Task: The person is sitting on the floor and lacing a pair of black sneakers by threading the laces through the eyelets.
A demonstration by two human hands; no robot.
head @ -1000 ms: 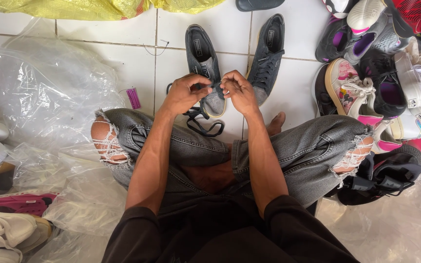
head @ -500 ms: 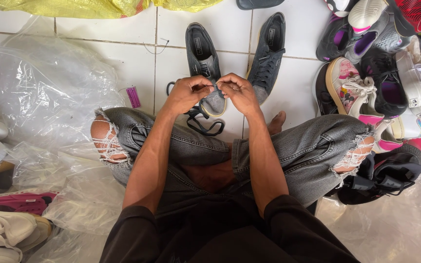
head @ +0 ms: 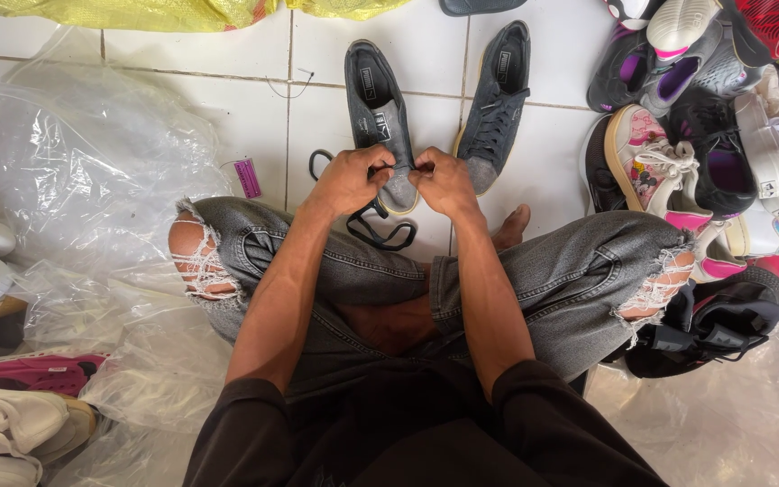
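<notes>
Lace (head: 373, 227): black cord, lying in loops on the white tiled floor (head: 227, 108) just in front of the crossed legs, with its upper end being drawn up to the toe of the unlaced shoe.
Unlaced shoe (head: 379, 99): dark grey, sitting toe toward the person, so the front eyelets are lying nearest the hands.
Laced shoe (head: 498, 104): its partner, sitting just beside it to the right, laces already in.
Left hand (head: 349, 180): fingers curled and pressed together, thumb and forefinger pinching the lace over the toe.
Right hand (head: 444, 183): fingers curled likewise, fingertips meeting those of the left hand; it appears to be pinching the same lace end, though the cord itself is hidden there.
Posture: person is sitting cross-legged in torn grey jeans (head: 579, 280), forearms reaching over the shins, which is keeping the work close and low.
Surroundings: clear plastic bags (head: 65, 162) are lying at left; a pile of mixed shoes (head: 723, 135) is lying at right.
</notes>
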